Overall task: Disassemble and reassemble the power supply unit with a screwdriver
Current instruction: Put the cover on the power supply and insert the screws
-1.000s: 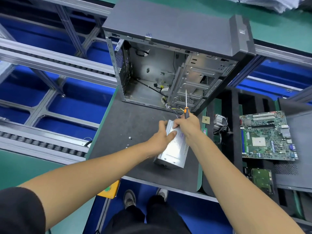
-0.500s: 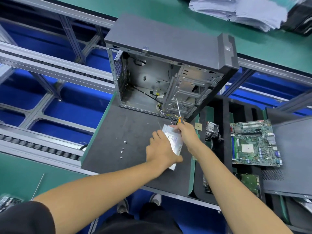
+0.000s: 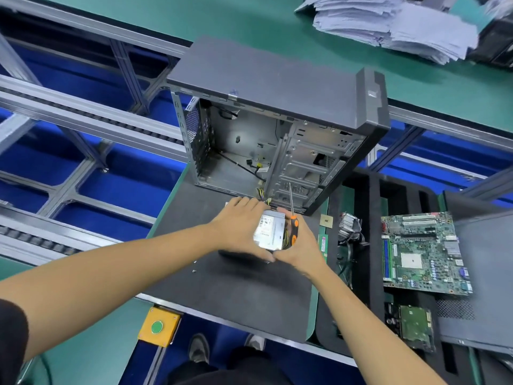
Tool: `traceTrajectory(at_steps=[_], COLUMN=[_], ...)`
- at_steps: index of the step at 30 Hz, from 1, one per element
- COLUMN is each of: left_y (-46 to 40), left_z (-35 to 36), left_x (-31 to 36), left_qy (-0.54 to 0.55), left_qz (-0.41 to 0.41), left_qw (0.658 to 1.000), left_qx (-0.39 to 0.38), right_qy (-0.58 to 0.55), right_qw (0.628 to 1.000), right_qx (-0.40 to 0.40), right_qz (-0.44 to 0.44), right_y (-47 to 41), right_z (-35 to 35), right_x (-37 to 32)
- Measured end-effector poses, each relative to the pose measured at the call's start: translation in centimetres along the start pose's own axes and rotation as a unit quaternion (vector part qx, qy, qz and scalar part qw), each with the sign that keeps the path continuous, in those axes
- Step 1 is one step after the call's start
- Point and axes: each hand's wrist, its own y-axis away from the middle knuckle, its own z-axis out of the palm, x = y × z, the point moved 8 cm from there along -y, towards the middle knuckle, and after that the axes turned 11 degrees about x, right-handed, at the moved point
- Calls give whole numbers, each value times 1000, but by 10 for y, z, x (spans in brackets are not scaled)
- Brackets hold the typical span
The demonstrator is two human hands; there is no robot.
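Observation:
The silver power supply unit (image 3: 270,232), label side up, is lifted just above the dark mat (image 3: 236,290) in front of the open computer case (image 3: 277,129). My left hand (image 3: 238,226) grips its left side, with the thumb underneath at the near end. My right hand (image 3: 298,245) holds its right side and also clamps an orange-and-black screwdriver (image 3: 293,220) against it; the shaft points up toward the case's drive bays. Yellow and black wires (image 3: 263,195) run from the unit's far end toward the case.
Small loose screws (image 3: 194,266) lie on the mat left of my hands. A black foam tray (image 3: 372,218) at right holds a motherboard (image 3: 424,251), a heatsink, a CPU and a smaller board (image 3: 416,329). Paper stacks (image 3: 388,26) lie beyond the case. A yellow button box (image 3: 158,327) sits at the bench edge.
The power supply has turned label side up and risen between both hands. My left hand has moved from on top of it to its left side; the screwdriver now lies along the unit's right side.

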Motion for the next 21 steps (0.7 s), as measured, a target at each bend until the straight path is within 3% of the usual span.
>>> traceTrajectory(at_steps=[3, 10, 21], left_y=[-1, -20, -35], left_z=[1, 9, 11], left_x=[-5, -27, -45], left_qy=[17, 132, 249], left_qz=[12, -153, -230], left_qw=[998, 979, 928], left_qx=[54, -34, -153], right_qy=[19, 37, 34], right_qw=[1000, 999, 997], right_qx=[0, -7, 17], right_qz=[-12, -25, -66], right_y=[-4, -7, -11], right_z=[-3, 2, 5], right_x=[2, 14, 17])
